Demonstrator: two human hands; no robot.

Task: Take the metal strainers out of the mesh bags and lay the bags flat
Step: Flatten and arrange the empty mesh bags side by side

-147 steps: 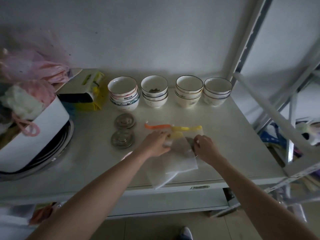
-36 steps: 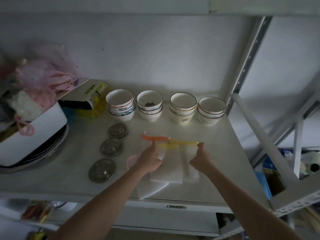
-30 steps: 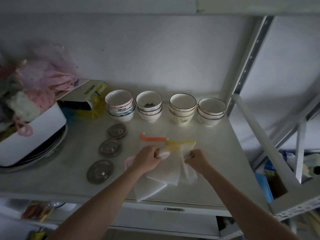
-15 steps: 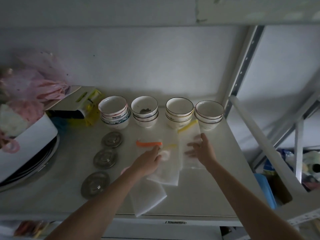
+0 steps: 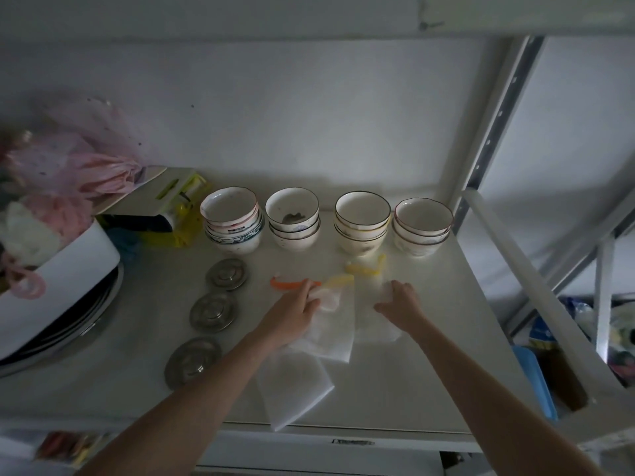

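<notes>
Three round metal strainers (image 5: 214, 311) lie in a row at the left of the shelf (image 5: 412, 372), outside the bags. Several white mesh bags overlap in the middle. One has an orange tie (image 5: 292, 283), and a middle bag (image 5: 335, 334) has a yellow tie. A lower bag (image 5: 295, 389) reaches the front edge. My left hand (image 5: 295, 314) rests on this pile, fingers curled on a bag's top near the orange tie. My right hand (image 5: 400, 305) lies flat with fingers spread on a separate bag (image 5: 378, 329), whose yellow tie (image 5: 366, 268) points at the bowls.
Stacks of bowls (image 5: 362, 221) stand in a row at the back. A white tub (image 5: 58, 269) with pink bags sits on metal plates at the left, beside a yellow-green box (image 5: 178, 214). A slanted white rack post (image 5: 515, 269) borders the right side.
A third strainer now lies at the left. My right hand has carried the yellow-tied bag off the pile to the right and spread it flat; my left hand stayed on the pile.
</notes>
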